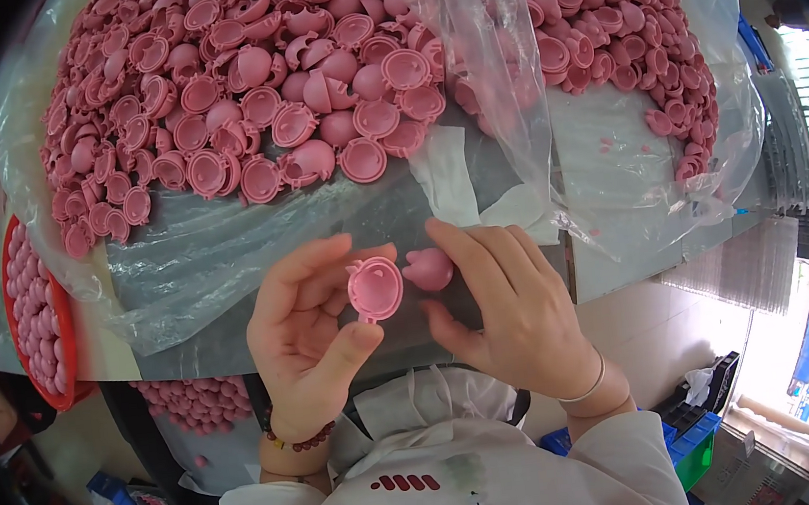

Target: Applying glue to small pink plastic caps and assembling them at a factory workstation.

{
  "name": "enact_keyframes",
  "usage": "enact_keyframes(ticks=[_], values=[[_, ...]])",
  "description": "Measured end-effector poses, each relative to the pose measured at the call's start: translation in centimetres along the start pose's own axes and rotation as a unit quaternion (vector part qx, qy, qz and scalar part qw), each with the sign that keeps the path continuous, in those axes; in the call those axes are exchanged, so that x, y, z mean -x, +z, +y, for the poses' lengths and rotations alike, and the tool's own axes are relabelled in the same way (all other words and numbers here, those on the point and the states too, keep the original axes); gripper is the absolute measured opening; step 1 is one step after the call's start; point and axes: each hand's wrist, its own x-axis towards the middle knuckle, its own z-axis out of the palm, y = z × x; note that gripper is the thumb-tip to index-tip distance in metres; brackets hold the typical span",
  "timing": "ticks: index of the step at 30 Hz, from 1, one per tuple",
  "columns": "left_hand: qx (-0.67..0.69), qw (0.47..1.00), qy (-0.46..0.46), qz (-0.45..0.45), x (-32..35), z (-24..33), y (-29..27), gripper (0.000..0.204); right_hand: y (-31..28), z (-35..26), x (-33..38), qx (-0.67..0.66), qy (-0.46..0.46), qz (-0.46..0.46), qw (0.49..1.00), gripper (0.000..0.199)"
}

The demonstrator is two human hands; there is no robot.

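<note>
My left hand [297,338] is closed on a pink plastic half-shell [376,291], its hollow side with a raised rim turned up toward me. Just to the right, my right hand [520,304] has its fingers and thumb curved around a second pink half-shell [430,269], which shows its smooth domed side and small tabs on its left edge. A narrow gap separates the two pieces. Where the right fingertips meet the shell is partly hidden. Both hands are above the near edge of the grey table [228,355].
A large heap of pink half-shells [255,100] covers the table's far side on clear plastic sheeting [191,285], with another heap [617,18] at right. A red basin [65,337] of pink balls stands left. More pink balls [198,402] lie in a black-edged container below the table.
</note>
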Motion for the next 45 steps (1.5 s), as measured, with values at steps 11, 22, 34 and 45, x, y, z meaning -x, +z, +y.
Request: enact_keyframes(ticks=[11,22,34,45], values=[[-0.007,0.998,-0.025,-0.051,-0.2,-0.1,-0.2,0.041,-2.1,0.5,-0.5,-0.224,-0.085,0.061,0.969,0.04],[0.009,0.998,-0.034,-0.06,0.1,-0.2,-0.4,0.041,-0.1,1.2,-0.9,-0.228,-0.098,0.049,0.967,0.039],[0.125,0.983,-0.125,-0.043,-0.2,0.2,-0.8,0.042,1.6,0.0,-1.3,-0.048,-0.218,0.201,0.954,0.039],[0.152,0.973,-0.157,-0.076,-0.5,0.4,-1.3,0.038,2.1,-0.1,-1.9,-0.034,-0.248,0.162,0.954,0.027]])
